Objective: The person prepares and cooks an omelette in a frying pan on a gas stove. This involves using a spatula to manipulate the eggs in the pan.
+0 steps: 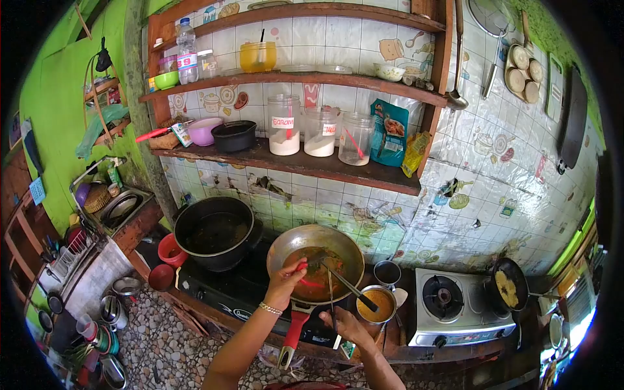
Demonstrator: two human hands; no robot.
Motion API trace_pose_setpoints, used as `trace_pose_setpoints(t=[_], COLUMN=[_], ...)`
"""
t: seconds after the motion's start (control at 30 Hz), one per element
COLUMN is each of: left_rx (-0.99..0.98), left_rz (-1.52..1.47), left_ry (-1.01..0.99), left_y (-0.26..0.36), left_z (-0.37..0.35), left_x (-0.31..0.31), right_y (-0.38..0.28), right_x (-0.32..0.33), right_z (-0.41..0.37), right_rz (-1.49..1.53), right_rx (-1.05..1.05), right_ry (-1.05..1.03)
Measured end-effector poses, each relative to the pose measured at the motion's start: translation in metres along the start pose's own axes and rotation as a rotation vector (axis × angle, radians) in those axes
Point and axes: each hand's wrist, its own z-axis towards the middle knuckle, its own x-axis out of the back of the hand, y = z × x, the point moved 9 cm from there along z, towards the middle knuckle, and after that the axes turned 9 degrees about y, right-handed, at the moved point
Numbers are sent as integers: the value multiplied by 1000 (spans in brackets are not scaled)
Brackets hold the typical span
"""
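Observation:
My left hand (284, 285), with a beaded bracelet at the wrist, is over the left side of a frying pan (279, 250). Its fingers are closed on what look like red chilies (312, 284); how many is hidden. Lower right, my right hand (349, 327) grips a knife (331, 286) by its dark handle, the narrow blade pointing up over the pan. Inside the pan is a reddish-brown sauce (325, 260) with bits in it. A spatula (354, 291) leans in it, its black handle stretching toward a pot of orange sauce (377, 305). The pan's red handle (296, 328) points toward me.
A big black pot (214, 260) stands left on the black stove (234, 296), beside a red bowl (170, 249). To the right are a dark cup (387, 273), a silver stove (455, 325) and a small pan with food (507, 289). Shelves (286, 162) hold several jars.

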Motion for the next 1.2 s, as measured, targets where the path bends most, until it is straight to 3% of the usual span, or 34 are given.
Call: trace_pose_setpoints(t=[0.07,0.1,0.17,0.3,0.37,0.7,0.77,0.87,1.2], left_rx=[-214,-217,-149,-98,-56,7,18,35,27], left_rz=[-67,-68,-117,-181,-161,-166,-194,-221,-214], left_ry=[35,35,105,131,118,197,197,190,154], left_y=[18,18,14,6,-8,-28,-30,-29,-32], left_z=[7,8,10,2,0,0,2,2,4], left_x=[8,10,17,8,4,7,9,9,6], right_y=[-4,-3,13,-2,-10,-7,-9,3,3], right_x=[3,1,-14,-23,-15,-1,-9,-23,-28], right_z=[-4,-5,-10,-3,7,13,8,11,13], right_rz=[90,90,162,183,309,237,306,386,406], right_rx=[-52,-50,-195,-148,-100,-175,-284,-287,-266], right_ry=[-25,-24,-120,-141,-33,152,18,-72,-86])
